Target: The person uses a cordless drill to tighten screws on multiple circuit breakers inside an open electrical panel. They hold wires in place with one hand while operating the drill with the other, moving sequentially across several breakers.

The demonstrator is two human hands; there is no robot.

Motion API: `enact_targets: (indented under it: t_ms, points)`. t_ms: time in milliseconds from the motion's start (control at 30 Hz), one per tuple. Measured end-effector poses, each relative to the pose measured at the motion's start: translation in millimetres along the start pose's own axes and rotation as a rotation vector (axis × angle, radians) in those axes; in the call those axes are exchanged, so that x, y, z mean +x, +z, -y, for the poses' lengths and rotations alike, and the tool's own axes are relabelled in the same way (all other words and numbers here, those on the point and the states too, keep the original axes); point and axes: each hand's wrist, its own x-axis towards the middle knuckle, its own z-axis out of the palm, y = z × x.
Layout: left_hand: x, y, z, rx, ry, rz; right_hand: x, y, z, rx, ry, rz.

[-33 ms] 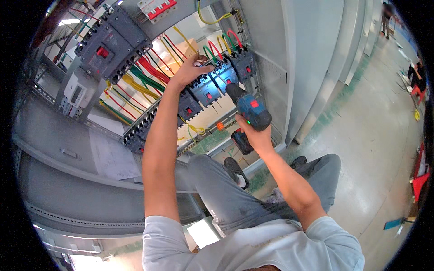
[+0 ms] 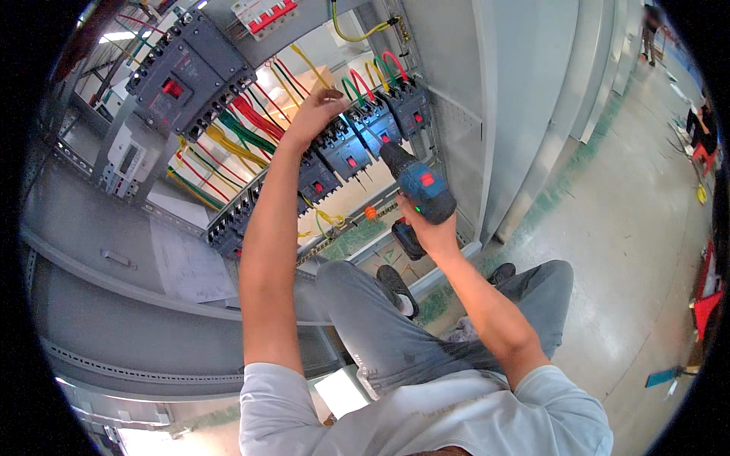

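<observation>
My right hand (image 2: 435, 228) is wrapped round the grip of a blue and black cordless drill (image 2: 426, 186). Its long thin bit slants up-left to the top terminals of a small circuit breaker (image 2: 380, 131), which a bluish light brightens. Beside that bit, my left hand (image 2: 313, 120) reaches over the upper edge of the breaker row with its fingers curled together near the wire ends; what they pinch is hidden. Green and red wires (image 2: 357, 85) loop into the terminals just right of it. Another dark breaker (image 2: 348, 161) with a red switch sits below my left hand.
A large breaker (image 2: 186, 76) is mounted upper left, with red, green and yellow wires (image 2: 255, 121) running from it. Grey cabinet panels (image 2: 449, 99) stand to the right. An orange round piece (image 2: 370, 213) lies near the lower rail. A person (image 2: 651, 34) stands far off.
My left thumb, stretched toward the terminals before, is now drawn in, and the fingers have shifted slightly. The drill has tilted a little in my right hand.
</observation>
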Motion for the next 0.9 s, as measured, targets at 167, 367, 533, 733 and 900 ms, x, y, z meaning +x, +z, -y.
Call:
enact_targets:
  t_ms: [167, 367, 533, 733, 900]
  points:
    - [13, 0, -39, -0.489, -0.252, -0.31, -2, -13, -8, 0.003, 0.062, 0.028]
    - [50, -27, -22, -1.149, -0.455, -0.246, 0, -9, 4, -0.002, 0.115, 0.043]
    - [32, -21, -51, -0.843, -0.582, -0.058, 2, -17, -4, 0.024, 0.087, 0.0]
    - [15, -37, -58, -0.724, -0.604, 0.458, 5, -15, -3, 0.017, 0.055, 0.011]
    - [15, -18, -47, -1.105, -0.476, 0.465, 6, -20, -13, -0.001, 0.097, 0.046]
